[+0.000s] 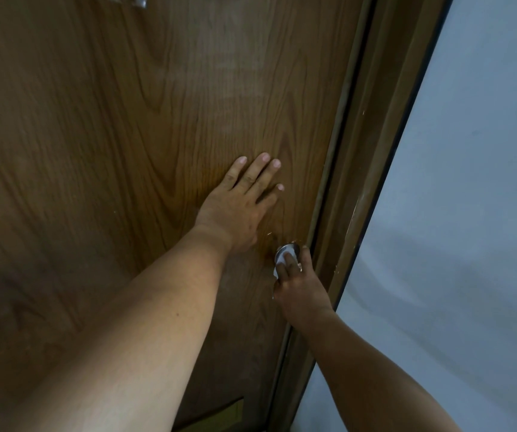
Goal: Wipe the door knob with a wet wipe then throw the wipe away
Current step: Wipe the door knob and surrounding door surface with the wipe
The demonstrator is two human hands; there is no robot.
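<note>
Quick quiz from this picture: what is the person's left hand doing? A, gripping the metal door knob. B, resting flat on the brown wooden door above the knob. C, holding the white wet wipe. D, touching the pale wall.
B: the left hand lies open, fingers spread, on the brown wooden door, while the right hand presses the white wet wipe on the round metal door knob.
</note>
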